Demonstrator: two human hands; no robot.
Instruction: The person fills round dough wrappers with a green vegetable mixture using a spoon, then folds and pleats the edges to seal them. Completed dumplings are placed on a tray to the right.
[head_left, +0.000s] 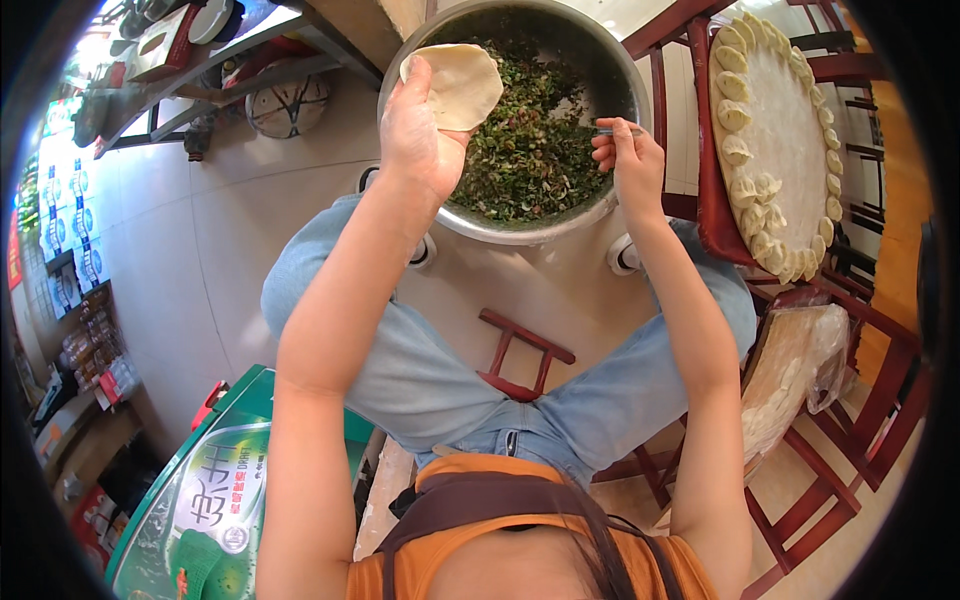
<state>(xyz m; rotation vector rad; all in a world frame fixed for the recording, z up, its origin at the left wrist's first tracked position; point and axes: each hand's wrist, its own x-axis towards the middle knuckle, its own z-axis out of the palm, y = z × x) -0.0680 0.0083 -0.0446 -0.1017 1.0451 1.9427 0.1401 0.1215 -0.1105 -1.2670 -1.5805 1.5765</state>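
A round, pale dumpling wrapper (466, 86) lies flat across the palm and fingers of my left hand (420, 139), its near edge under my thumb. Below it stands a large metal basin (491, 234) with a chopped green filling (532, 150) flecked with reddish bits. My right hand (630, 154) pinches a thin metal utensil (609, 131) over the basin's right side; the far end of this utensil is hard to make out. No filling shows on the wrapper. Off to the right, pleated dumplings (735, 116) line the rim of a floured round board (787, 150).
A red wooden chair (712, 150) bears the round board. Nearer me on the right, a floured wooden board (780, 375) and a plastic bag rest on another chair. A green printed box (217, 480) stands at my left. A small red stool (525, 352) shows between my legs.
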